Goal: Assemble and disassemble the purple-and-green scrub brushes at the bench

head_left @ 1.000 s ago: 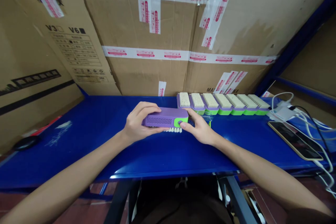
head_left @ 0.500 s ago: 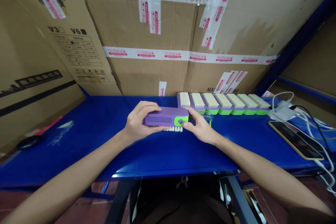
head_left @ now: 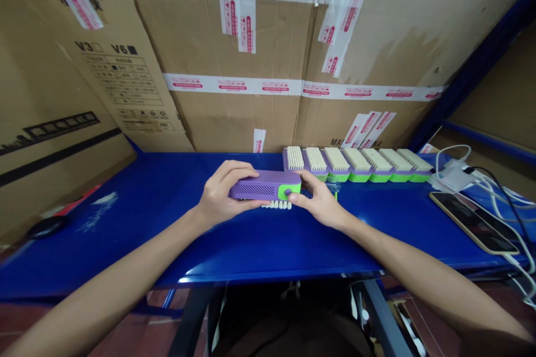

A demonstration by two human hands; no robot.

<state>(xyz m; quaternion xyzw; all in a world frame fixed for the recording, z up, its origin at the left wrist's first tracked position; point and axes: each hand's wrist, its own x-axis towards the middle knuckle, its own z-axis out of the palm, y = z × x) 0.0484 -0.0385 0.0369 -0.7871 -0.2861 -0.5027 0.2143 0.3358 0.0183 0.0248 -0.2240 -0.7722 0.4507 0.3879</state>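
Above the blue table, a purple and green scrub brush (head_left: pixel 257 185) is held level, its cream bristles pointing down. My left hand (head_left: pixel 221 192) is wrapped round its left end, fingers over the top and thumb along the lower side. At the green right end, my right hand (head_left: pixel 318 201) grips it, with the thumb at a small purple button (head_left: pixel 287 192) and the fingers mostly hidden behind. A clear plastic piece (head_left: pixel 333 185) shows partly behind my right hand; I cannot make out what it is.
Several matching brushes (head_left: pixel 358 164) stand bristles up in a row along the back of the blue table (head_left: pixel 251 251). A phone (head_left: pixel 473 223), a white charger and tangled cables lie at the right. Cardboard (head_left: pixel 243 117) walls the back and left. A black object (head_left: pixel 48 227) is at far left.
My right thumb came off the button half a second ago and now rests on it again. The brush and my left hand have stayed nearly still.
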